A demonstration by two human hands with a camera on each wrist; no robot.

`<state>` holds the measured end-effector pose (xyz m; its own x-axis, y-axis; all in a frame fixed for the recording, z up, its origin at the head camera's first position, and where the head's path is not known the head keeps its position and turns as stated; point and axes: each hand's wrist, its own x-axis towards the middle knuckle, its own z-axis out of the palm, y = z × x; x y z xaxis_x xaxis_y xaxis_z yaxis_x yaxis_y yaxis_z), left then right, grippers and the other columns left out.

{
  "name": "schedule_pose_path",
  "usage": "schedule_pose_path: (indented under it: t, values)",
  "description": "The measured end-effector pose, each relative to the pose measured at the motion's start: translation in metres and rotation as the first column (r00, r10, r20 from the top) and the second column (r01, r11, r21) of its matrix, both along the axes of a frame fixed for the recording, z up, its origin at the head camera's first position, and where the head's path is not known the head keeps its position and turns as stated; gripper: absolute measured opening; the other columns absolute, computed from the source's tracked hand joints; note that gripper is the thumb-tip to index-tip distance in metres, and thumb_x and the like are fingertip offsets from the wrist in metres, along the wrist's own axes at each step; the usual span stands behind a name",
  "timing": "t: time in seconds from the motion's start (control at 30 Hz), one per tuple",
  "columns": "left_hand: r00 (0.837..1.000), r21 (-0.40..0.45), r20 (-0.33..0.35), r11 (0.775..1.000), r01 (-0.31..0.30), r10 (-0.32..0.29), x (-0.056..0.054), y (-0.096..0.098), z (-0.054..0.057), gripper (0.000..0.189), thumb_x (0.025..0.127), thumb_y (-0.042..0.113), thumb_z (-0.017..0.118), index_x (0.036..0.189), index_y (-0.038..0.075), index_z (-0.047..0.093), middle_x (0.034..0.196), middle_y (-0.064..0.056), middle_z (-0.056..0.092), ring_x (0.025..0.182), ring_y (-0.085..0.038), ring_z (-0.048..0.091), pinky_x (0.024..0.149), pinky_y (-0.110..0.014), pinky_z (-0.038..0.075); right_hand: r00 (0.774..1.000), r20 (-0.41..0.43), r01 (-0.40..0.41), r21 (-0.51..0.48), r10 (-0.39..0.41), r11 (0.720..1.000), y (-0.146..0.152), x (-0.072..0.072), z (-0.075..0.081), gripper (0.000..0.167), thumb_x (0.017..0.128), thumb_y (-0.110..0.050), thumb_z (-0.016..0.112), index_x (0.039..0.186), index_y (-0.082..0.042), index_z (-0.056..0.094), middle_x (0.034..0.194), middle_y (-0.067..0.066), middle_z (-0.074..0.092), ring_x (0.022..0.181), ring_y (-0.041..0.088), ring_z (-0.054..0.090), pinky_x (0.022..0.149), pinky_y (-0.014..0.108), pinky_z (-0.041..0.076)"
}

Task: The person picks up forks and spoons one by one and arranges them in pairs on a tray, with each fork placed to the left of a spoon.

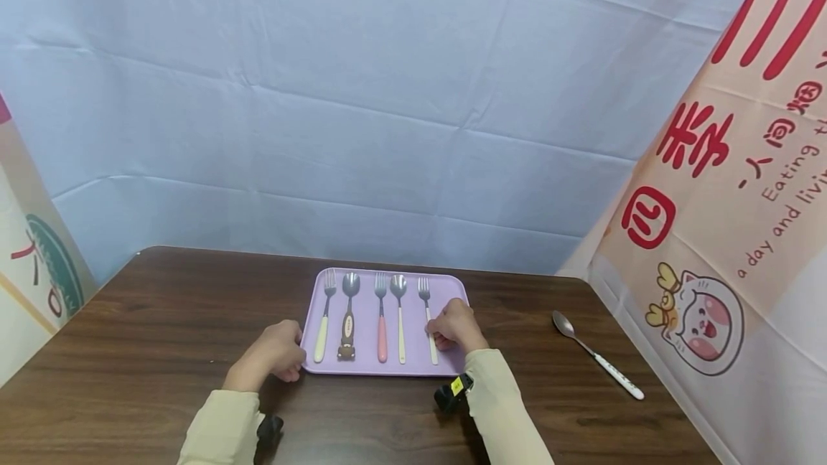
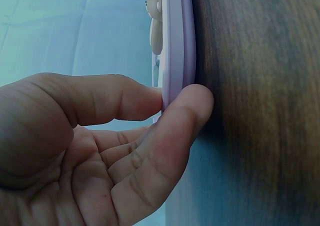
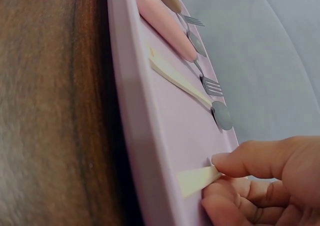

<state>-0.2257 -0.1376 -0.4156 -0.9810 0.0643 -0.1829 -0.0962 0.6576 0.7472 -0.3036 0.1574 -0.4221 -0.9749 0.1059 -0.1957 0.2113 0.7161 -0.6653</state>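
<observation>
A lilac tray [image 1: 413, 372] lies on the table with a row of cutlery on it. At its near left corner my left hand [image 1: 282, 350] pinches the rim, thumb [image 2: 137, 103] on the upper side and a finger [image 2: 192, 111] against the underside. My right hand [image 1: 457, 324] pinches the handle of a white-handled fork [image 1: 433, 350] at the right end of the row; its tines point away from me. Left of that fork lie a cream-handled spoon [image 1: 401, 329], a pink-handled fork [image 1: 382, 339], a brown bear-handled spoon [image 1: 347, 339] and a pale yellow-handled fork [image 1: 321, 339].
Apart from the tray, a spoon with a white patterned handle [image 1: 617, 375] lies slanted on the right of the dark wooden table [image 1: 161, 321]. A pale blue cloth [image 1: 362, 106] hangs behind the table, and a printed cloth [image 1: 723, 235] hangs along the right side.
</observation>
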Motion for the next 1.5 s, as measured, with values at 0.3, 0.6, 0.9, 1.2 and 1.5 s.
schedule_pose_path:
  t: [0.3,0.6,0.9,1.2,1.5]
  values:
    - [1.0,-0.001,0.001,1.0,0.003,-0.003,0.0,0.001,0.001,0.011,0.072,-0.011,0.052,0.079,-0.005,0.046,0.058,-0.013,0.053,0.044,-0.017,0.057,0.042,-0.028,0.052,0.992,-0.049,-0.104,0.21,0.117,0.972,0.004,0.006,0.012,0.02,0.074,-0.013,0.072,0.064,-0.004,0.057,0.057,0.005,0.054,0.052,0.017,0.051,0.044,0.026,0.041]
    - [1.0,0.003,0.001,1.0,0.004,-0.004,0.001,0.0,0.001,0.01,0.073,-0.01,0.053,0.079,-0.004,0.046,0.059,-0.013,0.053,0.045,-0.017,0.056,0.043,-0.028,0.052,0.97,-0.052,-0.21,0.327,0.239,0.922,0.0,0.014,0.025,0.022,0.071,-0.015,0.074,0.067,-0.007,0.055,0.062,0.004,0.052,0.058,0.018,0.049,0.048,0.028,0.038]
    - [1.0,0.01,-0.001,1.0,0.006,-0.006,0.001,0.0,0.002,0.011,0.073,-0.01,0.052,0.077,-0.003,0.045,0.058,-0.013,0.053,0.044,-0.017,0.056,0.043,-0.028,0.052,0.946,-0.035,-0.284,0.389,0.323,0.876,-0.003,0.019,0.035,0.018,0.073,-0.014,0.073,0.076,-0.007,0.057,0.068,0.003,0.052,0.062,0.019,0.049,0.052,0.03,0.04]
    - [1.0,0.004,-0.007,1.0,0.005,-0.005,0.001,0.0,0.002,0.011,0.073,-0.01,0.052,0.077,-0.003,0.046,0.058,-0.013,0.053,0.044,-0.017,0.056,0.042,-0.028,0.052,0.882,-0.031,-0.407,0.453,0.47,0.793,-0.008,0.026,0.044,0.026,0.072,-0.012,0.073,0.093,-0.002,0.063,0.08,0.006,0.059,0.069,0.019,0.051,0.062,0.033,0.048]
    - [1.0,-0.02,-0.002,1.0,0.018,-0.018,0.001,0.0,0.002,0.011,0.074,-0.01,0.053,0.077,-0.003,0.046,0.058,-0.012,0.052,0.045,-0.017,0.056,0.043,-0.028,0.052,0.877,0.028,-0.435,0.467,0.479,0.77,-0.012,0.031,0.047,0.041,0.07,-0.017,0.078,0.107,-0.002,0.066,0.102,0.013,0.062,0.09,0.024,0.055,0.084,0.042,0.047]
